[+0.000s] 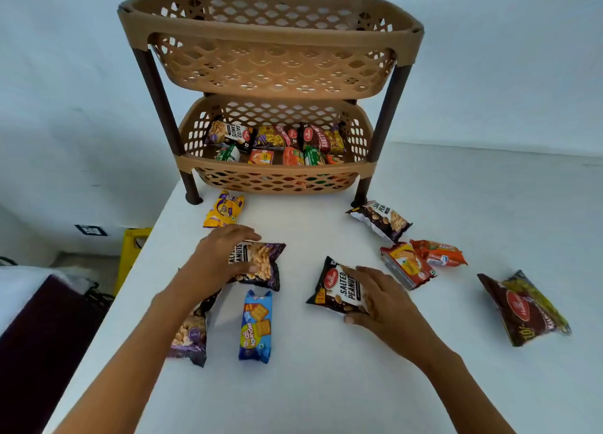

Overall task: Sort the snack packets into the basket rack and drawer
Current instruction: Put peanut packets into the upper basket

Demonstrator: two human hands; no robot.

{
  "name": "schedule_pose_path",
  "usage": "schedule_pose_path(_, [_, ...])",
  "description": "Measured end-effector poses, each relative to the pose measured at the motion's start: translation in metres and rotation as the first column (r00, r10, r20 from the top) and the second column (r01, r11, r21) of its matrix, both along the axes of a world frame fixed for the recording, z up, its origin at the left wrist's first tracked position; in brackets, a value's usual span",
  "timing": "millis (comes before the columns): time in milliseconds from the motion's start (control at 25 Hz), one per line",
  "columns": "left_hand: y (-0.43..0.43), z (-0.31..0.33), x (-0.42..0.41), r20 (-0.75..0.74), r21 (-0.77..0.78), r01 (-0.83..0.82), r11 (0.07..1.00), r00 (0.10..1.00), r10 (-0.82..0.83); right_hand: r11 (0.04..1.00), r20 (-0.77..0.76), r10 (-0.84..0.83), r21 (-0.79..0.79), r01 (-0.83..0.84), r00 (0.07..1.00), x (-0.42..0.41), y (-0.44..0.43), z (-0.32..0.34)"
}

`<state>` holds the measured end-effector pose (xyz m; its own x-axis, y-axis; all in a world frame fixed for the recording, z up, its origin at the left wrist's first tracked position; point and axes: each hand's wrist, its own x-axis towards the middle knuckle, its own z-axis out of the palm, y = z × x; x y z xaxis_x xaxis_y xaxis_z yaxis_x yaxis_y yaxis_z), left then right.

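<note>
A tan two-tier basket rack (270, 38) stands at the back of the white table (310, 384). Its lower basket (274, 177) holds several snack packets; the upper one looks empty from here. My left hand (225, 251) grips a dark salted peanuts packet (266, 264) lying on the table. My right hand (378, 298) grips another salted peanuts packet (336, 286), also resting on the table. Loose packets lie around: a yellow biscuit pack (223, 208), a blue cracker pack (256, 327), and a peanut packet (191, 335) partly under my left forearm.
To the right lie a third peanuts packet (380, 220), a red biscuit pack (408, 265), an orange pack (439, 252) and a dark maroon namkeen packet (525, 308). The table's left edge drops to the floor, where a yellow object (132, 254) stands.
</note>
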<state>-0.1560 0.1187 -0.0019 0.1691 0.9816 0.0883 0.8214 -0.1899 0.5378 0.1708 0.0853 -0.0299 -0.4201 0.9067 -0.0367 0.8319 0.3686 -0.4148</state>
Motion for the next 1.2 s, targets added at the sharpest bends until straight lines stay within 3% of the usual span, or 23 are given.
schedule_pose_path(80, [-0.004, -0.004, -0.007, -0.205, -0.190, -0.039, 0.981, 0.979, -0.001, 0.995, 0.011, 0.005, 0.101, -0.006, 1.000, -0.002, -0.005, -0.008])
schedule_pose_path(160, [-0.007, -0.003, -0.007, -0.281, -0.307, -0.051, 0.950, 0.959, -0.039, 0.985, -0.033, -0.016, 0.171, 0.021, 0.999, -0.005, -0.007, -0.009])
schedule_pose_path(320, [0.001, -0.002, -0.004, -0.380, -0.325, -0.031, 0.945, 0.920, -0.100, 0.959, -0.150, -0.060, 0.265, 0.098, 0.987, -0.007, -0.008, -0.002])
schedule_pose_path(440, [0.007, -0.006, -0.002, -0.437, -0.209, -0.010, 0.978, 0.896, -0.085, 0.938, -0.186, -0.086, 0.317, 0.142, 0.979, -0.006, -0.008, 0.006])
schedule_pose_path(720, [-0.006, 0.005, 0.010, -0.113, 0.158, 0.069, 0.985, 0.992, -0.052, 0.867, -0.258, -0.114, 0.445, 0.223, 0.959, -0.010, -0.004, 0.041])
schedule_pose_path(920, [-0.004, 0.064, 0.020, -0.063, 0.511, 0.059, 0.858, 0.998, -0.031, 0.792, -0.328, -0.006, 0.575, 0.205, 0.945, -0.019, 0.020, 0.096])
schedule_pose_path(1200, [0.030, 0.182, 0.014, 0.083, 0.745, -0.155, 0.649, 0.986, 0.141, 0.659, -0.379, 0.137, 0.725, 0.202, 0.915, -0.043, 0.088, 0.212])
